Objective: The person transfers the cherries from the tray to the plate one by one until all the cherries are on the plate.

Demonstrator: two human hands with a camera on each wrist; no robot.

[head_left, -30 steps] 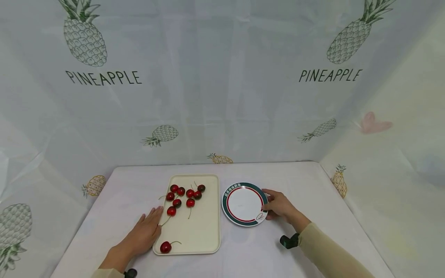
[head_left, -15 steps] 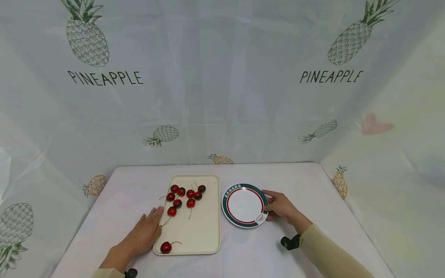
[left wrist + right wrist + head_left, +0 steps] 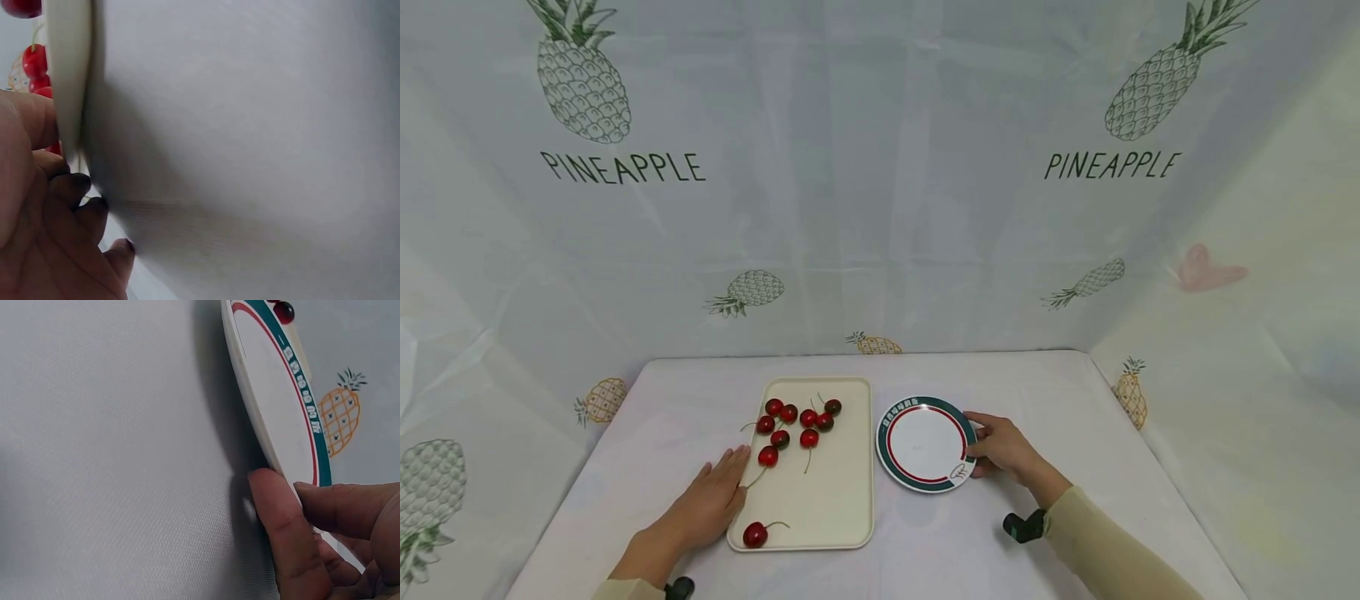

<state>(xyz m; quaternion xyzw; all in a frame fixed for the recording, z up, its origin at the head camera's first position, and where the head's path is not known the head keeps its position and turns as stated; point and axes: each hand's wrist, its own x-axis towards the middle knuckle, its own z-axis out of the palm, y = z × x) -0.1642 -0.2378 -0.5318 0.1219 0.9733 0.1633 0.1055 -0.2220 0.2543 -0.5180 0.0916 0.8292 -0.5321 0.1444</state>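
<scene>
My right hand (image 3: 1006, 452) pinches the right edge of a round white plate (image 3: 922, 442) with a green rim band and a red ring. In the right wrist view the thumb (image 3: 340, 503) lies over the plate's rim and a finger (image 3: 284, 531) is at its underside. My left hand (image 3: 706, 504) lies with fingers extended along the left side of a cream rectangular tray (image 3: 827, 517), its thumb (image 3: 40, 115) at the tray's edge in the left wrist view. Several red cherries (image 3: 808, 438) with stems sit in the tray's upper part, and one cherry (image 3: 756, 534) lies in its lower left corner.
The tray and plate stand side by side on a white-covered table (image 3: 1000, 379), a narrow gap between them. A pale curtain (image 3: 865, 208) printed with pineapples rises behind the table and along both sides. Each wrist wears a small black camera, such as the right one (image 3: 1024, 527).
The plate's near edge has dipped very slightly toward me since a second ago, with my right hand still on it. My left hand and the tray with its cherries hold their places.
</scene>
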